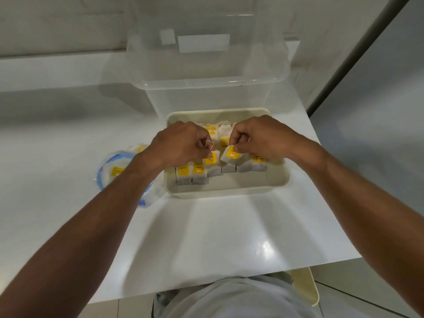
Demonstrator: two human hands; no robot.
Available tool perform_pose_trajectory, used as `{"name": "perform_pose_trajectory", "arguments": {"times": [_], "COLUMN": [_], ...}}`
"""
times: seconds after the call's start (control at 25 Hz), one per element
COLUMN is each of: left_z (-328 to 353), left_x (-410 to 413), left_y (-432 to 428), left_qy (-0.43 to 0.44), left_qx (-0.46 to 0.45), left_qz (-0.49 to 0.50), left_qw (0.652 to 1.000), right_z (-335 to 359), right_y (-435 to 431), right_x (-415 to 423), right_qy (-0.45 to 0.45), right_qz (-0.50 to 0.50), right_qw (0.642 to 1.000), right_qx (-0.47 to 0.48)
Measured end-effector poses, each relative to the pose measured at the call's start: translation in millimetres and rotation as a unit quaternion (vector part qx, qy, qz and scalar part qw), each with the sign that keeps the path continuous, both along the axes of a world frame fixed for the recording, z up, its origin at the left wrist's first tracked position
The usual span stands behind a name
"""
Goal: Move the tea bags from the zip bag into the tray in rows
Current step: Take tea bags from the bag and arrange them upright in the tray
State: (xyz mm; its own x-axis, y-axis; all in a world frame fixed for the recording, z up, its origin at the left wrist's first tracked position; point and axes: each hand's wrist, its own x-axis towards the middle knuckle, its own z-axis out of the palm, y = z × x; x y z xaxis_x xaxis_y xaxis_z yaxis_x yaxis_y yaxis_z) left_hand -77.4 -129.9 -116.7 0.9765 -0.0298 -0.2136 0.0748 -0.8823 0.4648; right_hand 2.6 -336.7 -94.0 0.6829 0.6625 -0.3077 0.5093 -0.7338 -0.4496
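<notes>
Firstly, white table (206, 237): it carries everything; the person stands at its 6 o'clock edge.
Clear storage box (206, 72): at 12 o'clock from the tray, close behind it; I cannot tell if they touch.
Cream tray (224, 191): it holds rows of tea bags (198, 173), with bare floor left along its 6 o'clock wall.
Zip bag (103, 171): just beside the tray at 9 o'clock, partly under the left forearm; at least one yellow-tagged bag shows inside.
Left hand (181, 148): over the tray, fingers curled, pinching a thin string (209, 144) looped above a hanging tea bag (211, 159).
Right hand (259, 138): at 3 o'clock of the left hand, fingertips pinching the top of a tilted tea bag (230, 154).
Risk: the strings may be tangled; pulling the hands apart could tear off a tag or drag standing bags out of their row.
</notes>
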Motion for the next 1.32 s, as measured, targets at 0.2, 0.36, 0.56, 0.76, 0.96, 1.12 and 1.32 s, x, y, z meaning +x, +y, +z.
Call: {"name": "perform_pose_trajectory", "arguments": {"times": [0.2, 0.36, 0.56, 0.76, 0.96, 1.12, 1.32], "left_z": [-14, -16, -29, -35, -36, -38, -40], "left_x": [-4, 1, 18, 26, 27, 28, 25], "left_y": [-7, -10, -19, -18, -12, -13, -14], "left_qy": [0.032, 0.074, 0.006, 0.009, 0.072, 0.068, 0.052], "left_qx": [0.057, 0.005, 0.18, 0.191, 0.156, 0.152, 0.179], "left_qz": [-0.022, -0.054, -0.07, -0.067, -0.1, -0.089, -0.08], "left_qw": [0.998, 0.996, 0.981, 0.979, 0.98, 0.982, 0.979], "right_z": [-24, -29, -42, -50, -54, -60, -60], "right_y": [0, 2, 13, 14, 12, 14, 10], "right_x": [-10, -9, -3, 2, -3, -2, -1], "right_qy": [-0.013, 0.037, -0.035, -0.015, -0.014, -0.046, -0.046], "right_qz": [0.048, 0.093, 0.06, 0.039, 0.047, 0.028, 0.03], "right_qw": [0.997, 0.993, 0.993, 0.996, 0.997, 0.997, 0.997], "right_qx": [-0.052, -0.07, -0.091, -0.08, -0.055, -0.051, -0.053]}}
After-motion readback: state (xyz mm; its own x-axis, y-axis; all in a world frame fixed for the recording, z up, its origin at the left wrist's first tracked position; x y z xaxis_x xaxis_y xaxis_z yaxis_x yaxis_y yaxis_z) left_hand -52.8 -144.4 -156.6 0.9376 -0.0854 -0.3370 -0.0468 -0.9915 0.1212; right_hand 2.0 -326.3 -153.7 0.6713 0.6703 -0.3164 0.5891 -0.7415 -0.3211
